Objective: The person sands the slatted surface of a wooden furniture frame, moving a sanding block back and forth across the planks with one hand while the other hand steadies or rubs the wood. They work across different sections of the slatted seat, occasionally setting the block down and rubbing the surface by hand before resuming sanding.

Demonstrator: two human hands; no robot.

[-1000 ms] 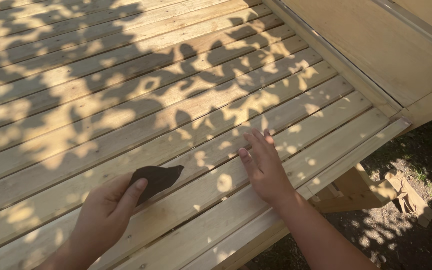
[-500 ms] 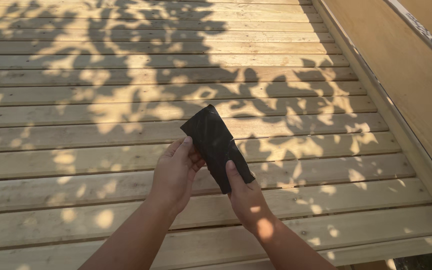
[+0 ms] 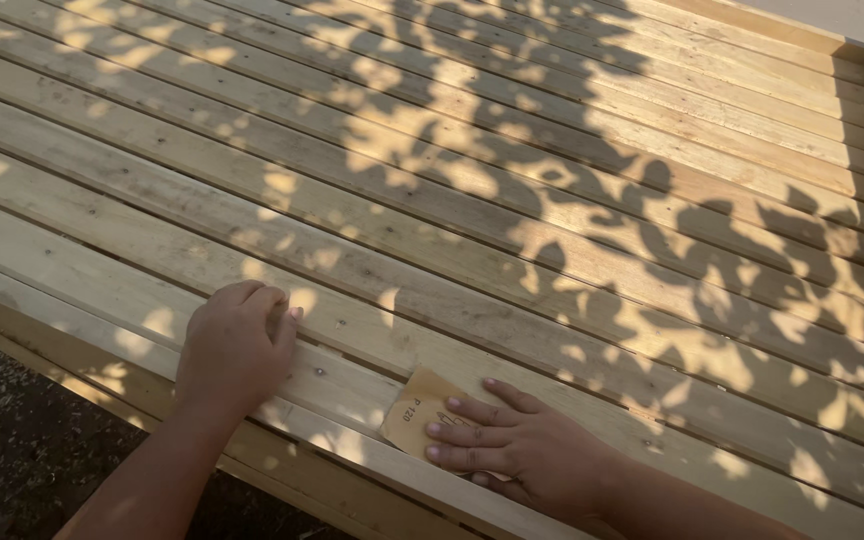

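A downward view over a deck of pale wooden boards, dappled with leaf shadows and patches of warm sunlight. Two bare hands show, both belonging to the person wearing the camera, and there is one sheet of sandpaper. About a dozen long boards run slantwise across the view, with narrow gaps between them and small screw heads here and there. The left hand lies palm down on a board near the deck's front edge, its fingers bent and held close together, curled against the wood; it holds nothing. The right hand also lies palm down, a little nearer the front edge and apart from the left hand. Its fingers are stretched out nearly straight and slightly spread, pointing toward the left hand, and they press flat on the sandpaper rather than pinching it. The sandpaper is a tan sheet lying flat on the board with its paper backing facing up. Its nearer part is hidden under the right fingertips and palm, while one corner and an edge stick out beyond the fingertips, toward the left hand. The sheet lies between the two hands, touching only the right. Dark ground shows below the deck's front edge at the lower left.
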